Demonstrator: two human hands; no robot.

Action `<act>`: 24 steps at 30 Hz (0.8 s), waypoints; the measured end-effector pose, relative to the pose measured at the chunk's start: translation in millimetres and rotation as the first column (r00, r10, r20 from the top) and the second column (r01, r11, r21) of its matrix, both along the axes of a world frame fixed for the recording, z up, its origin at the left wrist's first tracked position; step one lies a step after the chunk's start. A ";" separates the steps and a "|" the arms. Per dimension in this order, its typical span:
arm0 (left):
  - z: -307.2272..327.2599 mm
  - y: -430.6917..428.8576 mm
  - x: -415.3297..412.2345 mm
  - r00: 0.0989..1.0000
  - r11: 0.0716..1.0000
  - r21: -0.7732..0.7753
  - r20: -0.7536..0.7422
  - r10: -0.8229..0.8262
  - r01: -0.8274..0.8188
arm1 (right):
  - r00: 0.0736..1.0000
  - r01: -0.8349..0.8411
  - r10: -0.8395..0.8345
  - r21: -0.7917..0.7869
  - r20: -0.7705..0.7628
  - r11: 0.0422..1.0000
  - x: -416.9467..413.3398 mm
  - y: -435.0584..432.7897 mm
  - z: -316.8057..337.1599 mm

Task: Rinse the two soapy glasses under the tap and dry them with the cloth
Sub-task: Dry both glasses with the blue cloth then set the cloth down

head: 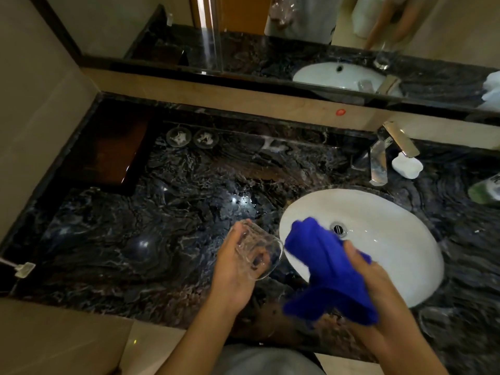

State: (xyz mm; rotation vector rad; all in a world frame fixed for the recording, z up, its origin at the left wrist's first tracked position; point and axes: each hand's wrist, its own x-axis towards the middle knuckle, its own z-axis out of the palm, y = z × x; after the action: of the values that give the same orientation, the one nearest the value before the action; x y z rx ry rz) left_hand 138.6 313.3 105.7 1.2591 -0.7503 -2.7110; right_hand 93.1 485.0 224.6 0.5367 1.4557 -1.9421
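My left hand (234, 277) grips a clear glass (258, 251) around its side, tilted with the mouth facing right toward the cloth. My right hand (378, 282) holds a bunched blue cloth (328, 269) over the left part of the white sink (384, 212). The cloth's upper end lies right beside the glass rim. The chrome tap (378, 163) stands behind the sink, and no water stream shows. A faint clear shape, possibly the second glass (435, 319), sits on the counter right of the sink's front.
The dark marble counter (162, 226) stretches to the left. On it are a dark tray (108, 155), two round coasters (192, 137), a white soap dish (407, 165), a green bottle (487, 189) and a white plug (25, 269). A mirror (270, 36) runs along the back.
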 end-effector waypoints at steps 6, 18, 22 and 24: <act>3.7 8.6 -12.7 0.996 0.991 -0.106 -0.008 -0.084 0.083 | 0.426 0.020 0.438 0.492 -0.791 0.870 -3.9 -28.8 -30.4; 5.1 0.6 -19.9 0.999 0.961 -0.278 -0.047 -0.013 0.000 | 0.406 -0.160 0.632 0.630 -0.660 0.760 -7.0 -73.7 -70.7; 21.7 -6.5 -25.5 0.999 0.922 -0.386 -0.022 -0.036 0.025 | 0.626 -0.150 0.423 0.431 -0.656 0.890 -10.3 -72.1 -74.0; 14.9 -12.3 -27.0 0.999 0.931 -0.364 0.027 -0.022 0.030 | 0.376 -0.088 0.533 0.544 -0.758 0.835 0.6 -68.9 -79.5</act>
State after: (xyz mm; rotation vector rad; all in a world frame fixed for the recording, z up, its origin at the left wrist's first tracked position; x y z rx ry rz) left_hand 111.6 301.0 120.6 1.1961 -1.2118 -2.4211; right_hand 93.7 416.1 145.2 -0.7916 2.4410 -1.5668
